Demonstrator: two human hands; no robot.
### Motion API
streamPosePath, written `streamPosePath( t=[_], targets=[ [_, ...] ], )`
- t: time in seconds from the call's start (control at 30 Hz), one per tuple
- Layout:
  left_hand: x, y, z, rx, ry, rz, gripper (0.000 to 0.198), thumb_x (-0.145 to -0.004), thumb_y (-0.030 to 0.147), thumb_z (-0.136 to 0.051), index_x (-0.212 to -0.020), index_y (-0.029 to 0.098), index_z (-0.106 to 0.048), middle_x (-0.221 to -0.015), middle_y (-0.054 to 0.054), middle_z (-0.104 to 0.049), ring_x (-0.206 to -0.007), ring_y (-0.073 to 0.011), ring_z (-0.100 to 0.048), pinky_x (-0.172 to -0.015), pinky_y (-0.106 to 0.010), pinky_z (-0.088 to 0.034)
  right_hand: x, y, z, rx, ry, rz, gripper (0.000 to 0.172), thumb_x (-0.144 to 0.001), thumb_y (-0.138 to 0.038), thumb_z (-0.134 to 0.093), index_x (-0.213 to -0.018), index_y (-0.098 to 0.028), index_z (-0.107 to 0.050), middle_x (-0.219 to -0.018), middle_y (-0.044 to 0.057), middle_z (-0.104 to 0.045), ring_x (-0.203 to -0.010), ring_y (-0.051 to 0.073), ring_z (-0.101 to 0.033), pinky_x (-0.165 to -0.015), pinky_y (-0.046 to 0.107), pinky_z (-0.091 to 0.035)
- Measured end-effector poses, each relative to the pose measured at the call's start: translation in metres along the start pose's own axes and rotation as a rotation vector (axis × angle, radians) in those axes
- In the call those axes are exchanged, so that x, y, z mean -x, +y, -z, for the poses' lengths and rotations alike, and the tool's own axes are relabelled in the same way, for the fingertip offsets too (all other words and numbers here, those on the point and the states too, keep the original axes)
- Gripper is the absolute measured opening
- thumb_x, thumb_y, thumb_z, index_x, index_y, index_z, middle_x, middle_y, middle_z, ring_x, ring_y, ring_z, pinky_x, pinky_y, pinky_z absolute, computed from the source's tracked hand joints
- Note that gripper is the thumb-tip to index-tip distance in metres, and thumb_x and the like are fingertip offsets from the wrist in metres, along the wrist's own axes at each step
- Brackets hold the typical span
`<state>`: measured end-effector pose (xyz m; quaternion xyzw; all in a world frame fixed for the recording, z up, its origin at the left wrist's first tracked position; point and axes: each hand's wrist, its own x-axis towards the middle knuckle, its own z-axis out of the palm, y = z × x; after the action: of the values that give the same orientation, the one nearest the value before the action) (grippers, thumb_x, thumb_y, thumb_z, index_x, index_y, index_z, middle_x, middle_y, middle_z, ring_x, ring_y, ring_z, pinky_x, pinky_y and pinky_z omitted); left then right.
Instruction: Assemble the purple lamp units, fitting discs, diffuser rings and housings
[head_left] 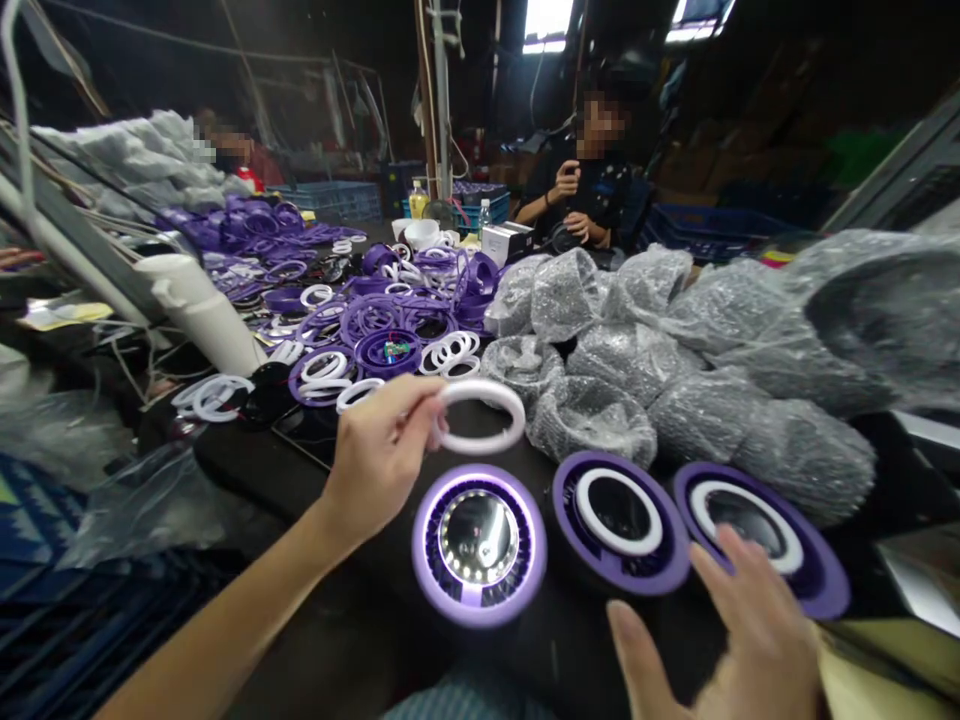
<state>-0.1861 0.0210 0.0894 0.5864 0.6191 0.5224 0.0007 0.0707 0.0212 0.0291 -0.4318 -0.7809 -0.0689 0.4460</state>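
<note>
My left hand (379,455) pinches a white plastic ring (482,416) and holds it in the air just above a lit purple round lamp (478,543) with a mirror centre and glowing LEDs. To its right stand two unlit purple lamps, the middle lamp (619,520) and the right lamp (761,535), each with a white ring set in. My right hand (731,640) hovers open at the bottom right, fingers spread, near the right lamp and touching nothing.
Bubble-wrapped bundles (675,350) lie piled at the right. Loose purple and white rings (375,320) cover the black table behind. A white cylinder (206,310) stands at the left. One person (581,180) sits across the table; another is at far left.
</note>
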Motion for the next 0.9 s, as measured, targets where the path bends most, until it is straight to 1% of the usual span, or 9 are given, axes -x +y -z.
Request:
streamPosePath(
  t=[0.07, 0.13, 0.23, 0.3, 0.37, 0.5, 0.6, 0.7, 0.9],
  targets=[
    [0.022, 0.018, 0.007, 0.064, -0.253, 0.051, 0.018, -0.087, 0.023, -0.045, -0.083, 0.017, -0.062, -0.065, 0.002, -0.058, -0.051, -0.0085, -0.053, -0.052, -0.019, -0.043, -0.011, -0.023, -0.012, -0.084, -0.103, 0.086, 0.065, -0.077, -0.028, -0.060, -0.134, -0.018, -0.030, -0.142, 0.015, -0.028, -0.129, 0.042, -0.026, -0.100, 0.063, -0.027],
    [0.034, 0.021, 0.004, 0.052, -0.468, 0.119, 0.021, -0.086, 0.020, -0.044, -0.079, 0.017, -0.064, -0.066, 0.001, -0.060, -0.054, -0.0096, -0.054, -0.051, -0.019, -0.042, -0.018, -0.035, -0.026, -0.173, -0.291, 0.185, 0.064, -0.077, -0.031, -0.060, -0.133, -0.021, -0.031, -0.143, 0.012, -0.029, -0.132, 0.038, -0.023, -0.101, 0.060, -0.029],
    [0.036, 0.010, -0.009, -0.089, -0.601, 0.144, 0.028, -0.086, 0.016, -0.041, -0.070, 0.016, -0.064, -0.065, -0.001, -0.060, -0.062, -0.0128, -0.055, -0.057, -0.022, -0.043, -0.022, -0.039, -0.043, -0.261, -0.585, 0.198, 0.064, -0.077, -0.029, -0.058, -0.134, -0.020, -0.031, -0.137, 0.010, -0.042, -0.128, 0.032, -0.033, -0.101, 0.055, -0.033],
    [0.035, 0.001, -0.016, -0.217, -0.580, 0.096, 0.027, -0.085, 0.015, -0.042, -0.071, 0.016, -0.065, -0.075, -0.005, -0.062, -0.075, -0.0174, -0.056, -0.068, -0.028, -0.046, -0.024, -0.039, -0.048, -0.273, -0.668, 0.152, 0.063, -0.076, -0.029, -0.058, -0.132, -0.015, -0.034, -0.132, 0.012, -0.047, -0.126, 0.030, -0.039, -0.102, 0.055, -0.032],
    [0.037, -0.008, -0.020, -0.268, -0.531, 0.051, 0.021, -0.083, 0.016, -0.046, -0.080, 0.017, -0.067, -0.097, -0.008, -0.061, -0.095, -0.0223, -0.054, -0.082, -0.035, -0.046, -0.026, -0.039, -0.049, -0.254, -0.699, 0.133, 0.060, -0.075, -0.030, -0.059, -0.129, -0.012, -0.039, -0.130, 0.014, -0.049, -0.124, 0.030, -0.040, -0.102, 0.055, -0.032],
    [0.049, -0.024, -0.019, -0.102, -0.470, 0.119, 0.021, -0.084, 0.020, -0.047, -0.094, 0.020, -0.066, -0.119, -0.009, -0.052, -0.115, -0.0231, -0.045, -0.099, -0.042, -0.037, -0.027, -0.040, -0.048, -0.191, -0.689, 0.146, 0.056, -0.075, -0.035, -0.061, -0.124, -0.013, -0.046, -0.134, 0.014, -0.045, -0.125, 0.031, -0.038, -0.101, 0.055, -0.034],
    [0.066, -0.030, -0.018, 0.105, -0.397, 0.277, 0.020, -0.084, 0.022, -0.049, -0.099, 0.020, -0.062, -0.120, -0.007, -0.053, -0.117, -0.0216, -0.045, -0.102, -0.039, -0.034, -0.025, -0.039, -0.049, -0.166, -0.652, 0.127, 0.059, -0.072, -0.038, -0.065, -0.123, -0.015, -0.047, -0.138, 0.014, -0.038, -0.128, 0.032, -0.033, -0.101, 0.052, -0.036],
    [0.082, -0.032, -0.020, 0.349, -0.380, 0.397, 0.027, -0.082, 0.028, -0.054, -0.108, 0.023, -0.057, -0.125, -0.005, -0.050, -0.119, -0.0207, -0.045, -0.102, -0.034, -0.035, -0.021, -0.039, -0.051, -0.188, -0.646, 0.119, 0.064, -0.072, -0.038, -0.066, -0.127, -0.016, -0.042, -0.135, 0.013, -0.042, -0.127, 0.031, -0.034, -0.101, 0.049, -0.036],
    [0.090, -0.035, -0.027, 0.504, -0.344, 0.415, 0.028, -0.081, 0.033, -0.054, -0.106, 0.022, -0.057, -0.128, -0.006, -0.049, -0.119, -0.0246, -0.044, -0.100, -0.036, -0.035, -0.013, -0.038, -0.050, -0.207, -0.590, 0.025, 0.064, -0.072, -0.042, -0.064, -0.124, -0.014, -0.041, -0.132, 0.014, -0.042, -0.124, 0.031, -0.037, -0.099, 0.046, -0.039]
  ],
)
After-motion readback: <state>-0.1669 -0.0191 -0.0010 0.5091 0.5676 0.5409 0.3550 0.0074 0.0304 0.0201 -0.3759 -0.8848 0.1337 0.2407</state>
